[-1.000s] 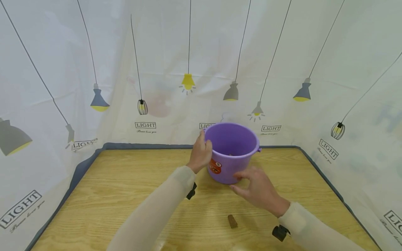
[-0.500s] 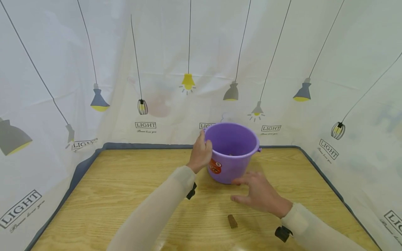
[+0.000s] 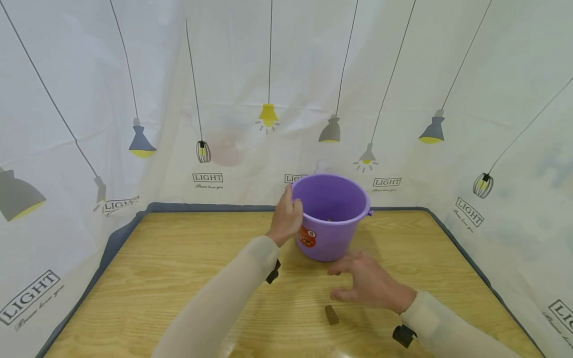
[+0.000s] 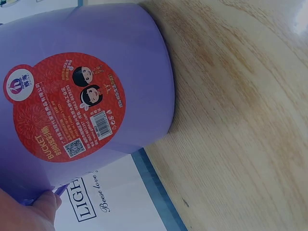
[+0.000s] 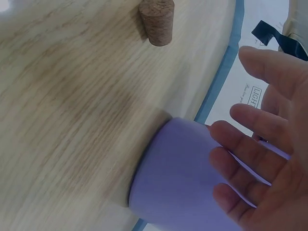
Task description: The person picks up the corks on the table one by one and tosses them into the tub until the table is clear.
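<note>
A purple bucket stands upright on the table, a round red label on its side. My left hand grips it at the rim on its left side; the fingertips are partly hidden in the head view. Something small and brownish shows at the bucket's bottom, too little of it to name. My right hand hovers in front of the bucket, thumb and fingers spread and nothing between them. Just below its thumb lies a tapered brown cork stopper, seen close up as a speckled cork in the right wrist view.
The light wooden table has a blue-grey edge along its back and sides. Behind and beside it hangs a white sheet printed with lamps. Each sleeve carries a black wrist device, such as the right camera mount.
My right hand has drawn back from the bucket's lower front toward me, nearer the cork stopper, its thumb and fingers spreading wider. My left hand and the bucket stay put.
</note>
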Demonstrator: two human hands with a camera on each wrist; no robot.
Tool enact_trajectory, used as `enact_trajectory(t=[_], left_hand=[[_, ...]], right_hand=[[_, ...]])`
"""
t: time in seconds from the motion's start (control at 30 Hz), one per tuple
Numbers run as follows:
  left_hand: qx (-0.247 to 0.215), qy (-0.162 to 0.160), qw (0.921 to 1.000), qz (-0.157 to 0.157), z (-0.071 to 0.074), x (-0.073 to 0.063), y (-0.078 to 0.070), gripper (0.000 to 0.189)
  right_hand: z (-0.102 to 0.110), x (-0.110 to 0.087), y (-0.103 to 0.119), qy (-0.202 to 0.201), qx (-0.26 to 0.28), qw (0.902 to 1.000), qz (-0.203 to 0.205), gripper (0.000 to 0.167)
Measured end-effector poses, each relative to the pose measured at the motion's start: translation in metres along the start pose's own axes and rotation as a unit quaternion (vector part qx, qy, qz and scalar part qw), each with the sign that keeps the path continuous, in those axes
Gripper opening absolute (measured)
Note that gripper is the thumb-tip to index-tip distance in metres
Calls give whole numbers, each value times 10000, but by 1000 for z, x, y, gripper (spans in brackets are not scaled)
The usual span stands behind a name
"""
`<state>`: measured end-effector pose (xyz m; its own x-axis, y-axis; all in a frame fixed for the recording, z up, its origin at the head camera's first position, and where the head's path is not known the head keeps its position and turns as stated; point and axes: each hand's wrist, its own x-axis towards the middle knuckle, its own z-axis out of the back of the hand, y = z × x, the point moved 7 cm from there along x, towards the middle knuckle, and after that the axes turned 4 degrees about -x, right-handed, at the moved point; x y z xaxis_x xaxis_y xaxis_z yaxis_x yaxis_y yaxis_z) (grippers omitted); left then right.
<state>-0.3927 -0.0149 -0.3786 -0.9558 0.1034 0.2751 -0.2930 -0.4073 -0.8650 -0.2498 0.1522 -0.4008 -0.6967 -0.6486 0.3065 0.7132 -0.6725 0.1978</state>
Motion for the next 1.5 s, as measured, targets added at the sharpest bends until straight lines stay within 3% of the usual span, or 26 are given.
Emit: enact_trajectory(t=[0.3, 0.53, 0.83, 1.5], left_hand=[[-25, 4, 10000, -30, 1, 2, -1, 63], [10, -21, 10000, -58, 1, 2, -1, 64], [1, -47, 9999, -89, 2, 3, -1, 63], [83, -9, 9999, -63, 1, 0, -1, 63]], right_hand=[[-13, -4, 6, 451, -68, 9985, 319, 36], [-23, -7, 14, 553, 50, 9968, 578, 33], [-32, -8, 18, 803, -247, 9936, 753, 34], [-42, -11, 19, 948, -401, 9919, 745, 24]])
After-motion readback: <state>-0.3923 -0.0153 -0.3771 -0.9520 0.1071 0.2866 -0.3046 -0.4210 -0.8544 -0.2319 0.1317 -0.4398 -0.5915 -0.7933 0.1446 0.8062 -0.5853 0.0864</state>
